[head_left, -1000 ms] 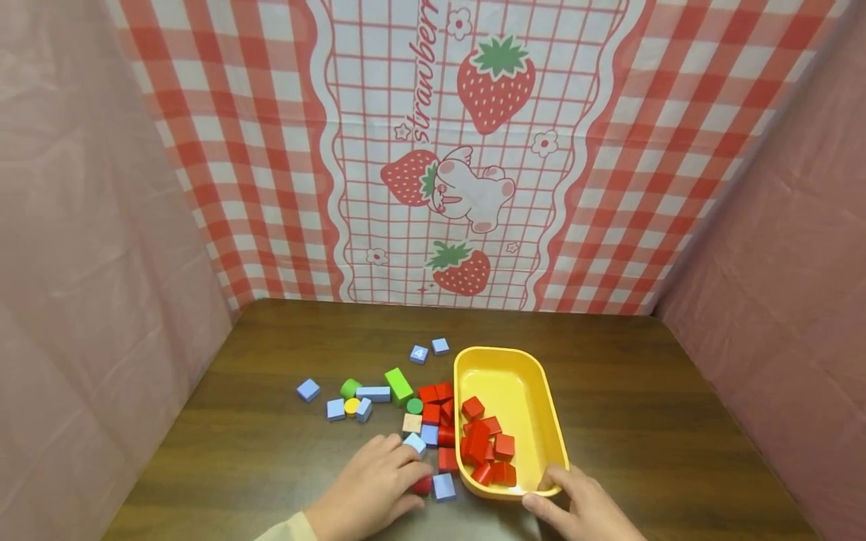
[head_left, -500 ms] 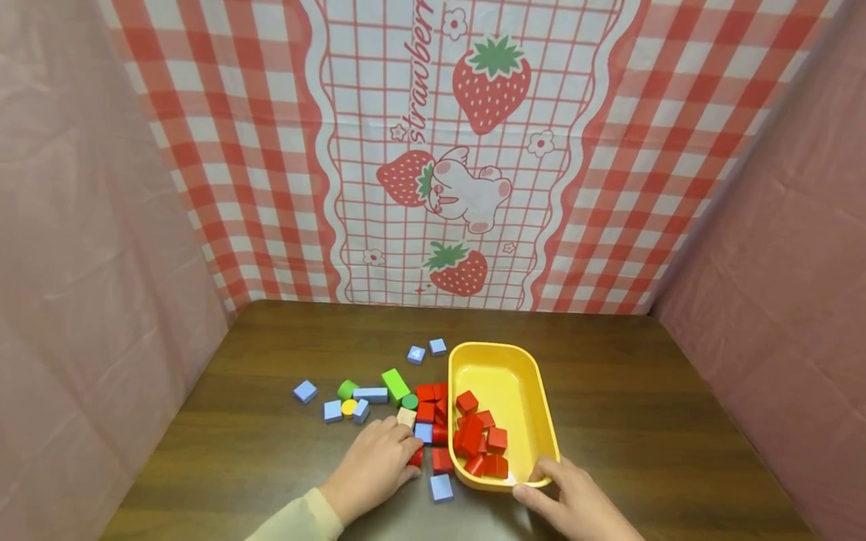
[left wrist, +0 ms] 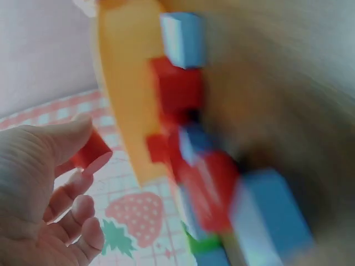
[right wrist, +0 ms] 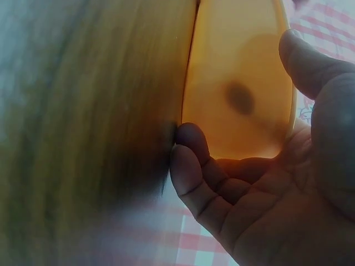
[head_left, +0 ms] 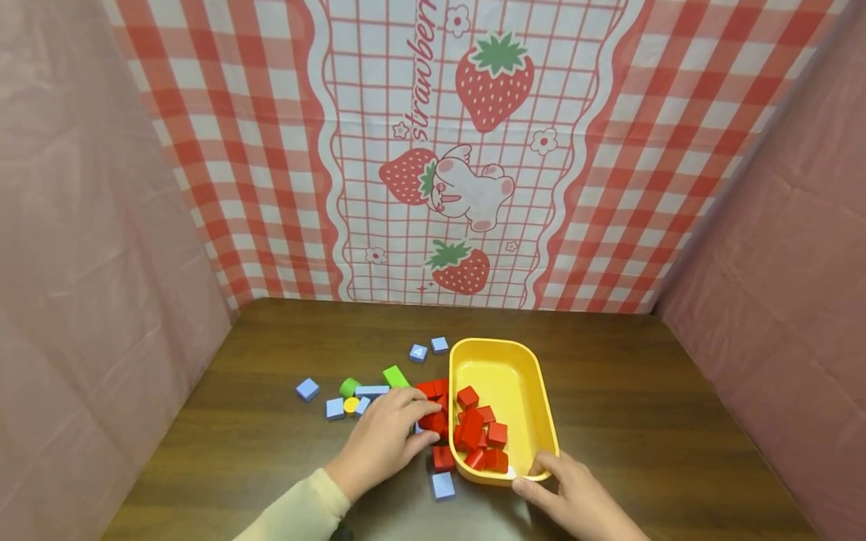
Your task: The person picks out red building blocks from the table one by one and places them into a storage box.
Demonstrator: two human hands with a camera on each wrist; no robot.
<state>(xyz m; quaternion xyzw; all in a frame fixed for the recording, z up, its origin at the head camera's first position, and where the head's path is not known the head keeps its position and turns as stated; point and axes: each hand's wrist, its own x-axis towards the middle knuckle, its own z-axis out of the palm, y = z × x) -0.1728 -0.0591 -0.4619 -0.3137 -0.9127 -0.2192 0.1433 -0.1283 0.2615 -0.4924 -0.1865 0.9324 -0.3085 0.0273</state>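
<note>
A red cylinder block is pinched between the thumb and fingers of my left hand, beside the left wall of the yellow bin. Red blocks lie heaped in the bin's left near part. More red blocks stand on the table along its left side, some hidden behind my left hand. At the bin's near right corner my right hand grips the rim, thumb outside and fingers over the edge. The right wrist view shows the bin's outer wall against that hand.
Blue blocks are scattered on the brown table, near, left and far. Left of the bin lie a green block, a green cylinder and a yellow round block. A checked strawberry cloth hangs behind.
My left hand moves forward and right toward the bin with the red cylinder block, which comes up off the table. My right hand stays on the rim; the bin shifts slightly left and away.
</note>
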